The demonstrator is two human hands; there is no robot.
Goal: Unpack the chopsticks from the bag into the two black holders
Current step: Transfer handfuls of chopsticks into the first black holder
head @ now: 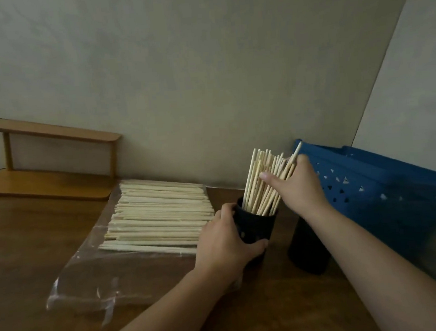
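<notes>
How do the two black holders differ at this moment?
The left holder stands packed with chopsticks; no sticks show in the right holder, though its top is hidden. The left hand grips the left holder, and the right hand holds its sticks; the right holder stands untouched behind the right forearm. Both are dark cylinders on the wooden table.
</notes>
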